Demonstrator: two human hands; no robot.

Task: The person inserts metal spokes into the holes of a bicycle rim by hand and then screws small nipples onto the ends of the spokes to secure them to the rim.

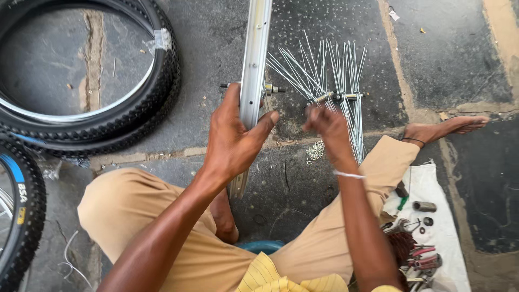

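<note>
My left hand [233, 138] grips a silver bicycle wheel rim [255, 59] that stands upright on edge in front of me. A hub with an axle [270, 89] shows just right of the rim. My right hand [327, 127] is closed on a second hub [331, 98] from which a fan of thin silver spokes [327, 67] sticks up and hangs down. A small heap of spoke nipples [315, 151] lies on the stone floor between my legs.
Two black tyres lie at the left: a large one [138, 103] and one with a blue stripe [24, 216]. A white cloth [432, 186] at the right holds pliers, sockets and other small tools [421, 259]. My bare foot [446, 128] rests beyond my right knee.
</note>
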